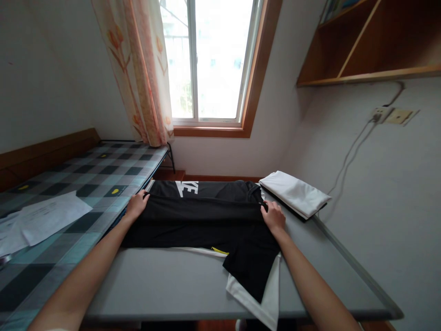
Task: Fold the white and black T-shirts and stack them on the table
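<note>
A black T-shirt (pixel 200 225) lies sideways across the grey table (pixel 172 285), its near half folded over toward the window. White letters show on its dark grey far part. My left hand (pixel 138 203) pinches the folded edge at the hem end. At the collar end, my right hand (pixel 274 215) grips the same edge. One black sleeve hangs toward me, with white fabric (pixel 272 294) beneath it reaching over the table's front edge. A small yellow strip (pixel 219 251) shows under the shirt.
A folded white garment (pixel 294 193) rests on something black at the table's back right. To the left is a bed with a checked mattress (pixel 131 172) and white papers (pixel 51 216). A curtain (pixel 148 73) hangs by the window. Cables (pixel 347 154) run down the right wall beneath a wooden shelf (pixel 372 73).
</note>
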`<action>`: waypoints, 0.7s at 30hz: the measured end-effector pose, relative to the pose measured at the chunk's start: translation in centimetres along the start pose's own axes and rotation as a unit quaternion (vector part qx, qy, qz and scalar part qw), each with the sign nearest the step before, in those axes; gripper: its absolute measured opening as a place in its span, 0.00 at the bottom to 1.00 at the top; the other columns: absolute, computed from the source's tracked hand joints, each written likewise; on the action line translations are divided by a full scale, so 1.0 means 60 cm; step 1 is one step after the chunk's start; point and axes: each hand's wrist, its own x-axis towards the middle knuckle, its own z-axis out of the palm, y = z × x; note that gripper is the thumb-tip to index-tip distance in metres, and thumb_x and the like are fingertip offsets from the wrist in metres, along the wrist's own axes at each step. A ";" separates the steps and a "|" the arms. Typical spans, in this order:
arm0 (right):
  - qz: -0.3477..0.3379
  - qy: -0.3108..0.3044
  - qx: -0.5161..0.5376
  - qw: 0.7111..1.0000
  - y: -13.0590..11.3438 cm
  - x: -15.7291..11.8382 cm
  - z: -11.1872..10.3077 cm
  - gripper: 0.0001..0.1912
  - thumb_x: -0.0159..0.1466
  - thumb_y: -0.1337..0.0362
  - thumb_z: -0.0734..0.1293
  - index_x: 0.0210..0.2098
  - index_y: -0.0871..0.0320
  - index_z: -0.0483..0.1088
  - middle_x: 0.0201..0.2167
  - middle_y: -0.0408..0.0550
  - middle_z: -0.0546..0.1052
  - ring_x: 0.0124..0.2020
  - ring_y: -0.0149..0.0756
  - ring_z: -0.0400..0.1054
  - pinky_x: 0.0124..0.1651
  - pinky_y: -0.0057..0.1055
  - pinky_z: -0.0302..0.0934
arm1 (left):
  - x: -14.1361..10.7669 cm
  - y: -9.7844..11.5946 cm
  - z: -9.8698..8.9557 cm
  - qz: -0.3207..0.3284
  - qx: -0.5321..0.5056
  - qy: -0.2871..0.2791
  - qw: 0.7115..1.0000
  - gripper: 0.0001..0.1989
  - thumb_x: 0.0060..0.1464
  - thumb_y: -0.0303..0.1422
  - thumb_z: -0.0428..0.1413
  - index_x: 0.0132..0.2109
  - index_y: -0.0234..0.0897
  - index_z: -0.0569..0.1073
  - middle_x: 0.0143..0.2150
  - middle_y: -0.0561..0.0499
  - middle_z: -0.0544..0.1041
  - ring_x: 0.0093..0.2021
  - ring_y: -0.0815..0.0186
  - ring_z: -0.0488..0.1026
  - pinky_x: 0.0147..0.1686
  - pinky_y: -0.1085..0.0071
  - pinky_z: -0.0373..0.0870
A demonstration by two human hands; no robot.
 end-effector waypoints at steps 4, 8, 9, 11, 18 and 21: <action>-0.032 0.054 -0.021 0.998 -0.003 -0.015 -0.012 0.15 0.65 0.61 0.59 0.46 0.56 0.74 0.46 0.54 0.73 0.46 0.47 0.64 0.46 0.39 0.55 | -0.032 0.044 -0.004 0.039 0.039 0.102 0.993 0.22 0.61 0.41 0.46 0.57 0.36 0.69 0.52 0.38 0.73 0.50 0.50 0.71 0.47 0.60 0.66; -0.107 0.037 0.009 0.994 -0.011 -0.030 -0.015 0.17 0.67 0.59 0.58 0.46 0.56 0.74 0.51 0.53 0.73 0.51 0.45 0.63 0.52 0.40 0.52 | -0.074 0.106 0.013 0.141 0.006 0.053 0.989 0.22 0.63 0.45 0.42 0.53 0.41 0.73 0.56 0.43 0.71 0.56 0.54 0.67 0.53 0.59 0.63; -0.124 0.025 0.011 0.992 -0.014 -0.032 -0.013 0.18 0.67 0.57 0.57 0.48 0.56 0.74 0.52 0.53 0.73 0.53 0.45 0.62 0.54 0.40 0.51 | -0.083 0.119 0.021 0.166 -0.004 0.023 0.986 0.23 0.63 0.46 0.42 0.53 0.42 0.73 0.58 0.45 0.70 0.58 0.55 0.65 0.55 0.59 0.61; -0.141 0.000 0.005 0.990 -0.018 -0.036 -0.009 0.20 0.68 0.55 0.56 0.50 0.56 0.73 0.54 0.52 0.72 0.56 0.46 0.60 0.56 0.42 0.49 | -0.098 0.138 0.038 0.195 -0.011 -0.025 0.980 0.24 0.62 0.49 0.43 0.57 0.44 0.71 0.61 0.47 0.68 0.63 0.55 0.61 0.60 0.56 0.56; -0.148 -0.026 -0.017 0.988 -0.022 -0.037 -0.003 0.23 0.68 0.53 0.54 0.53 0.56 0.72 0.57 0.52 0.71 0.61 0.48 0.57 0.62 0.48 0.43 | -0.110 0.139 0.062 0.200 0.007 -0.059 0.978 0.28 0.61 0.50 0.44 0.63 0.45 0.64 0.67 0.47 0.60 0.68 0.54 0.51 0.64 0.51 0.47; -0.170 -0.025 -0.017 0.985 -0.038 -0.032 -0.005 0.25 0.68 0.50 0.54 0.54 0.56 0.71 0.58 0.51 0.70 0.63 0.48 0.54 0.65 0.49 0.38 | -0.095 0.144 0.056 0.191 0.005 -0.069 0.979 0.30 0.60 0.52 0.43 0.63 0.45 0.64 0.67 0.47 0.59 0.68 0.53 0.51 0.64 0.49 0.47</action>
